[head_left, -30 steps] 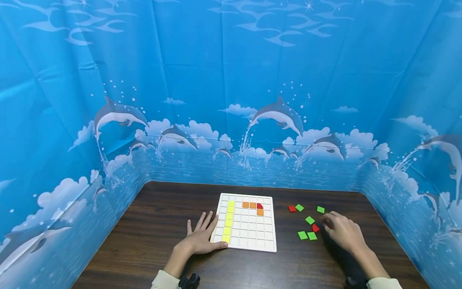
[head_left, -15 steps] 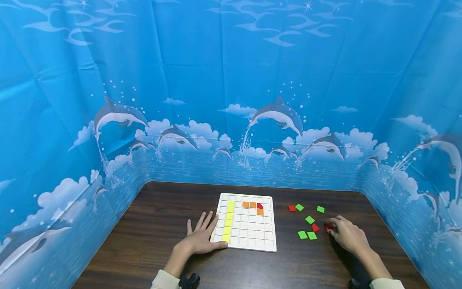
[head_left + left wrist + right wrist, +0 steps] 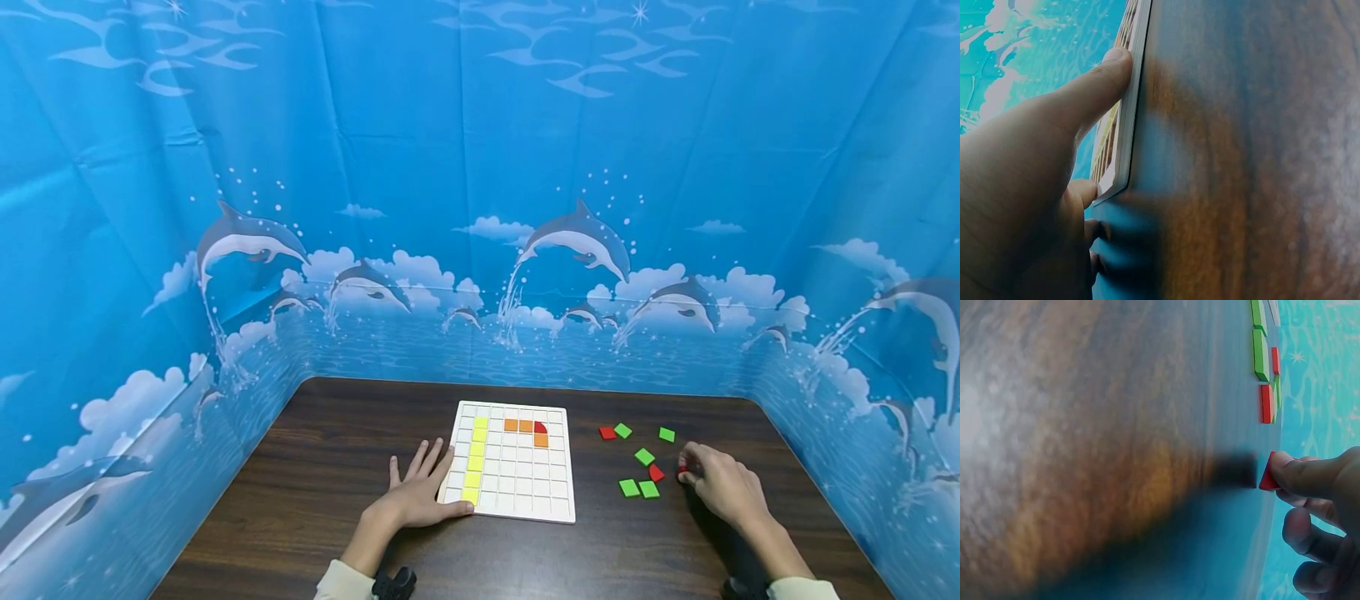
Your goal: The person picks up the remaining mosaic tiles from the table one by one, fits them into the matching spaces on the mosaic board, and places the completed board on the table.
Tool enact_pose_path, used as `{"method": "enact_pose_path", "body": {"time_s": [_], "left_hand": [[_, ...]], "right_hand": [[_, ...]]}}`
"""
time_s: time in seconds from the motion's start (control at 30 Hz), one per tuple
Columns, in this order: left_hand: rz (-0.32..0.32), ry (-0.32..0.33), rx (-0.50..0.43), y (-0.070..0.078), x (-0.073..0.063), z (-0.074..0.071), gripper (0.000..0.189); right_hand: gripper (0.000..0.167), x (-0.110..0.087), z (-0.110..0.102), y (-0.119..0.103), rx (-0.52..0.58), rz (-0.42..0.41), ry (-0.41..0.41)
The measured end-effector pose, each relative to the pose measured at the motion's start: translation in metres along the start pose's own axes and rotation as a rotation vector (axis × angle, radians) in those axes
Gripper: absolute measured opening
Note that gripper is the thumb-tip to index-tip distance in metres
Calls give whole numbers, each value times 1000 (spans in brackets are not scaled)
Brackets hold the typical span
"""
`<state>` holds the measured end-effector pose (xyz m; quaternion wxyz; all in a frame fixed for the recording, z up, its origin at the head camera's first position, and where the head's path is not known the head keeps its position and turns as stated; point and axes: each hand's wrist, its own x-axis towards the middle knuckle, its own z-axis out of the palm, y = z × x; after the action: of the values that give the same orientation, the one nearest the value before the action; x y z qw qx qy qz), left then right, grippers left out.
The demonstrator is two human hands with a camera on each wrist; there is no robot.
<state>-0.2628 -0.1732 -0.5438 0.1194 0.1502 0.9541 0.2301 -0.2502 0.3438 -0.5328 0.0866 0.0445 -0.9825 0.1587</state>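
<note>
A white grid board [image 3: 522, 479] lies on the table with a column of yellow tiles [image 3: 476, 450], a few orange tiles [image 3: 526, 426] and a red quarter-round tile [image 3: 540, 427] in its cells. Fingers spread, my left hand [image 3: 411, 497] rests at the board's lower left corner; its thumb lies on the near edge, as the left wrist view also shows. Over at the right, my right hand [image 3: 723, 485] pinches a small red tile [image 3: 1268, 473] between thumb and fingers, just above the table. The fingers partly cover that tile, so its full shape is hidden.
Loose green tiles [image 3: 644, 457] lie between the board and my right hand, along with a red quarter-round tile [image 3: 656, 472] and another red tile [image 3: 607, 433]. The dark wooden table [image 3: 315, 467] meets a blue dolphin-print curtain [image 3: 420, 333] at the back and sides.
My right hand has shifted slightly right from beside the loose red quarter-round tile, and a red tile now shows between its fingers. My left hand and the board have stayed put.
</note>
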Motion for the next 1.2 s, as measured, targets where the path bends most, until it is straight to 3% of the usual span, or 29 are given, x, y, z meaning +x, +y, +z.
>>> {"method": "enact_pose_path", "body": {"time_s": [0.23,0.43,0.67,0.87,1.2], "left_hand": [[-19,-5,-5,-1,2,1,117],[-23,-6,32,0,2,1,112],[10,9,-13,-7,4,5,119],[2,13,15,-11,8,10,119],[-8,-5,15,2,0,-1,115]], "right_hand": [[14,0,-3,-6,0,12,-2],[13,0,-2,-11,2,-33,70],[15,2,1,-19,18,-71,148],[12,6,2,-33,61,-98,193],[12,15,11,-65,107,-155,247]]}}
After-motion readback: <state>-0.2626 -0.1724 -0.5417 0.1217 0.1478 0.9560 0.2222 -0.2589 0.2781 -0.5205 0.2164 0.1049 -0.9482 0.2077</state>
